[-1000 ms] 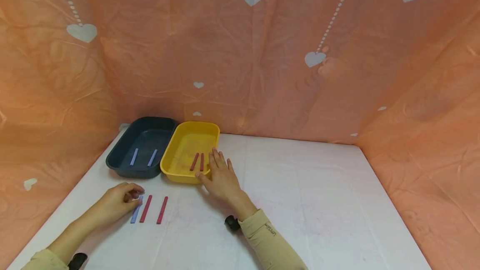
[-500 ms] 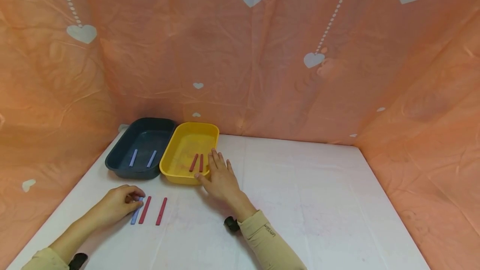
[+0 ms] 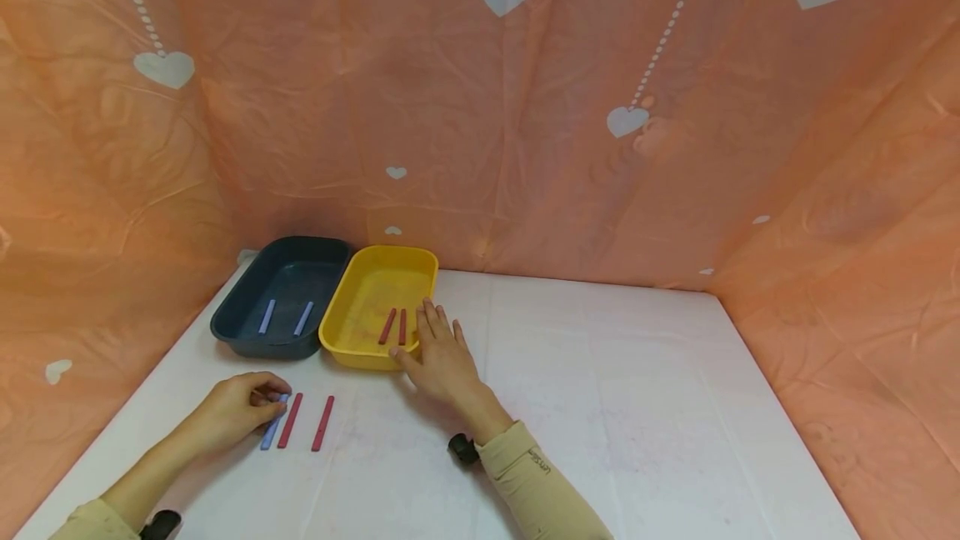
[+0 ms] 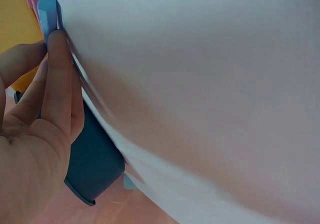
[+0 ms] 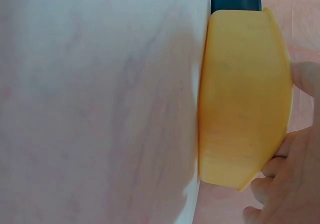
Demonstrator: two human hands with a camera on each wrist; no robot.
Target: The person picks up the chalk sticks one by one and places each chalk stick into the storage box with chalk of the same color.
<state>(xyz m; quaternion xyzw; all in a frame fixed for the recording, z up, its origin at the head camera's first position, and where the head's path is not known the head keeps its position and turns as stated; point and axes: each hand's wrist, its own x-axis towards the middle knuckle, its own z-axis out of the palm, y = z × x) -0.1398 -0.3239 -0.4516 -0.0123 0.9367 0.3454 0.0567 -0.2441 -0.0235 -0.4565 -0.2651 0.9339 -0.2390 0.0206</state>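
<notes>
My left hand [image 3: 236, 412] pinches the far end of a blue stick [image 4: 48, 13] between thumb and fingertips. That blue stick [image 3: 270, 433] lies on the white table, its far end partly covered by the fingers. Just right of it lie two red sticks, the nearer one [image 3: 290, 421] close beside it and the other [image 3: 322, 423] a little farther off. My right hand [image 3: 442, 361] rests on the right front corner of the yellow tray [image 3: 341, 350], fingers straight along the side, thumb at the front rim. In this tray are two red sticks [image 3: 387, 327].
A dark blue tray [image 3: 232, 338] stands against the yellow tray's left side and holds two blue sticks [image 3: 267, 317]. The white table [image 3: 600, 407] stretches to the right. Orange cloth [image 3: 487, 148] with pale hearts hangs behind and at both sides.
My left hand has shifted very slightly to the right, and its fingertips have come onto the blue stick's far end. My right hand stays in place on the yellow tray.
</notes>
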